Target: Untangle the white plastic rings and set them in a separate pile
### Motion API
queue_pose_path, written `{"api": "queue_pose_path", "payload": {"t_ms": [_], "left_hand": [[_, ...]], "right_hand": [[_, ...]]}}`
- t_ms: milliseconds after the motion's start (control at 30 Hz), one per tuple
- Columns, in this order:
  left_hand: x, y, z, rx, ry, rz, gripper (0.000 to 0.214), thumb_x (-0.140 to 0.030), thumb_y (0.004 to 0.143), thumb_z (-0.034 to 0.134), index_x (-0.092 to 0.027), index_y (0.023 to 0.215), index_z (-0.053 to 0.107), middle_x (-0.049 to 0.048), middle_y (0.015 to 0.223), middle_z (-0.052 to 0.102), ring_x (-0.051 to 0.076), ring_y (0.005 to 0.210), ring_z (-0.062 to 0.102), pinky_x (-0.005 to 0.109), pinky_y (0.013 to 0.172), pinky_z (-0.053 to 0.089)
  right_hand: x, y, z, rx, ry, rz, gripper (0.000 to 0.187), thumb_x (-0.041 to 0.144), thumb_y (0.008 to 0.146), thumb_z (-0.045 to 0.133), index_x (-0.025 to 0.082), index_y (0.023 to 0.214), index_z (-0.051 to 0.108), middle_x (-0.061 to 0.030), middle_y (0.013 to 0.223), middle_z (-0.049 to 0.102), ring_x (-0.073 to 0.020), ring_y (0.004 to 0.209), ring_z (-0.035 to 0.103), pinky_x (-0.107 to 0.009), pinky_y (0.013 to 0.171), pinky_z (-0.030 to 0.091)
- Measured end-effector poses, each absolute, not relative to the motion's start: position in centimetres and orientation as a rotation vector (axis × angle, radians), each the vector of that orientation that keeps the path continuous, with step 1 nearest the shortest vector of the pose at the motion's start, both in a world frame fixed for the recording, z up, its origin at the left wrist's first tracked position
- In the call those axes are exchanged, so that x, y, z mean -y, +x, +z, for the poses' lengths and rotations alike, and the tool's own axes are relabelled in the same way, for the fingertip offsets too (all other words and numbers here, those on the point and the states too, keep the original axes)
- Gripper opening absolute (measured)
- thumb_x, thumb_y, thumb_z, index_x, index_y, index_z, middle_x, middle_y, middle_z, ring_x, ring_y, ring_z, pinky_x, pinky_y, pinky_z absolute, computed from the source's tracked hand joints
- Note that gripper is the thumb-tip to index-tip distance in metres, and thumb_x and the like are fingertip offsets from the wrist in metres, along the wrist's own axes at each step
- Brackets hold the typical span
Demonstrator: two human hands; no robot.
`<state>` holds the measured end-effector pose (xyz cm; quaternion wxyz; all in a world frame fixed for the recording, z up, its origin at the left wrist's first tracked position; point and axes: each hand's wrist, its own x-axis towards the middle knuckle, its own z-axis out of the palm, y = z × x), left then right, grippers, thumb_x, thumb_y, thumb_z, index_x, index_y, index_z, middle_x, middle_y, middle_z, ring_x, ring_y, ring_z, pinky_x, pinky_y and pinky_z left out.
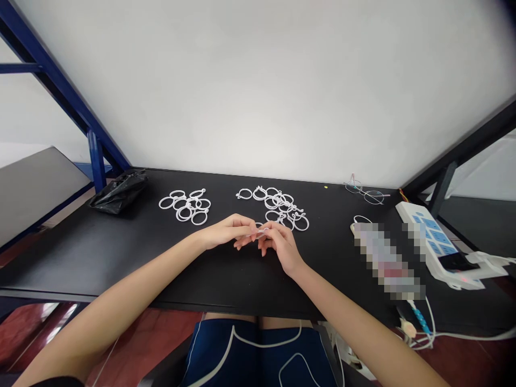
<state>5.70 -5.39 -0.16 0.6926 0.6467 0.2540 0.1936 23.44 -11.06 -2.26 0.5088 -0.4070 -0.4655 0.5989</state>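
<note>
A white plastic ring [261, 232] is pinched between my two hands, low over the middle of the black table [226, 279]. On its left side my left hand [236, 228] grips it with closed fingertips. From the other side my right hand [280, 242] holds it between thumb and fingers, which hide part of it. Just beyond my right hand lies a loose heap of white rings [284, 201], several with small tabs or hooks. To the left of my hands rests another group of white rings [185, 204], some overlapping.
A crumpled black plastic bag [121, 191] lies at the far left. Eyeglasses [365, 192] sit at the back right. A blurred phone [387, 260] with a cable and a white power strip [437, 244] stand on the right. A pale wall [258, 97] rises behind the table.
</note>
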Motion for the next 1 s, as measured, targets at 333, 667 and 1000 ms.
{"api": "queue_pose_path", "payload": {"t_ms": [333, 667, 1000], "left_hand": [[5.3, 5.5, -0.4, -0.641, 1.535, 0.476, 0.034, -0.044, 0.085, 0.064, -0.010, 0.078, 0.066, -0.0004, 0.057, 0.060, 0.005, 0.042, 0.048, 0.017, 0.043, 0.036], [5.4, 6.0, -0.8, -0.771, 1.685, 0.676, 0.037, -0.045, 0.078, 0.073, -0.014, 0.092, 0.058, -0.0031, 0.064, 0.058, 0.007, 0.052, 0.050, 0.019, 0.050, 0.043], [6.2, 6.3, 0.1, -0.835, 1.785, 0.506, 0.044, -0.055, 0.086, 0.058, -0.012, 0.093, 0.066, -0.0013, 0.062, 0.057, 0.010, 0.056, 0.051, 0.020, 0.051, 0.037]], "right_hand": [[10.9, 23.5, -2.5, 1.119, -1.075, 1.297, 0.028, 0.045, 0.079, 0.069, 0.017, 0.081, 0.071, -0.0027, 0.073, 0.063, -0.0151, 0.069, 0.062, -0.022, 0.048, 0.052], [10.9, 23.7, -2.2, 1.138, -1.061, 1.163, 0.022, 0.041, 0.083, 0.066, 0.019, 0.084, 0.072, -0.0049, 0.084, 0.067, -0.0151, 0.072, 0.061, -0.023, 0.052, 0.053], [11.1, 23.6, -2.2, 1.226, -1.058, 1.062, 0.020, 0.039, 0.087, 0.063, 0.020, 0.085, 0.071, -0.0048, 0.084, 0.066, -0.0156, 0.071, 0.061, -0.023, 0.049, 0.049]]}}
